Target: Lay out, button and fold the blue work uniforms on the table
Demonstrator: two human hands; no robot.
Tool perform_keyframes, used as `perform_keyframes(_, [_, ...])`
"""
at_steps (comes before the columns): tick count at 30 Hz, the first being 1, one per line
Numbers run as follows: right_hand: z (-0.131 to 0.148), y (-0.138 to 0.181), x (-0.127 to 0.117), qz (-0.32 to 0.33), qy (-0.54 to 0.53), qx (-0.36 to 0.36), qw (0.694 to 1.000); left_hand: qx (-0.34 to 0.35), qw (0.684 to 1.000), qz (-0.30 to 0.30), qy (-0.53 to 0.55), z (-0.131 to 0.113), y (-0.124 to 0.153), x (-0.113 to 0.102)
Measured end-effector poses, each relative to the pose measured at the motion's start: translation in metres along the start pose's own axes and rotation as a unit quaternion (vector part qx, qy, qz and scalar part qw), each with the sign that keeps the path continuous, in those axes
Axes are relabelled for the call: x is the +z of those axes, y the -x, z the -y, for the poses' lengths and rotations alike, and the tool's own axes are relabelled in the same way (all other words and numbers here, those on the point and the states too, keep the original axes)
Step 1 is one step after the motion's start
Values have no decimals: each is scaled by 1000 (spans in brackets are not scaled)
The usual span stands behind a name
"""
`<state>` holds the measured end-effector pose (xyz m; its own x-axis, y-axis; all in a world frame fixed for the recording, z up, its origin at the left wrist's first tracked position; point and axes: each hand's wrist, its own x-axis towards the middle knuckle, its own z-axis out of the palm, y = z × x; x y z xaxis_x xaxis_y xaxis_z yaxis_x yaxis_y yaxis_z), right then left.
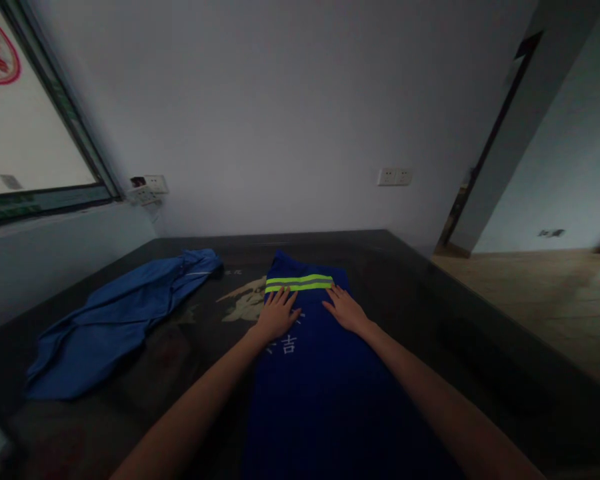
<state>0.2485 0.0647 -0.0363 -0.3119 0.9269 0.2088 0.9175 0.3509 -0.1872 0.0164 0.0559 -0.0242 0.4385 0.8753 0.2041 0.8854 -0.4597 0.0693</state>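
A dark blue garment [320, 393] with two yellow-green reflective stripes [300, 283] near its far end lies flat along the middle of a dark table [420, 313]. White characters are printed on it. My left hand [276, 315] rests flat, palm down, on its left part just below the stripes. Palm down as well, my right hand [346, 309] lies on the right part beside it. Both hands have fingers spread and hold nothing.
A second, lighter blue garment [115, 320] lies crumpled on the table's left side. A grey wall with sockets [395, 176] stands behind the table, a window [25, 133] at the left. A doorway and wooden floor [545, 300] are at the right.
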Motion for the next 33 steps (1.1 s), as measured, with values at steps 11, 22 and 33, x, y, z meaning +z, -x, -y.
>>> perform_keyframes(11, [-1,7,4,15,7,7,1000,-7,1000,1,21,-5,12,2])
perform_keyframes(22, [12,37,-8,-2,-7,6,1000,-2,997,7,75,-9,30,-9])
perform_keyframes(33, [-20,-39,10,-5,-4,113,994,-97,994,19,51,35,-26,14])
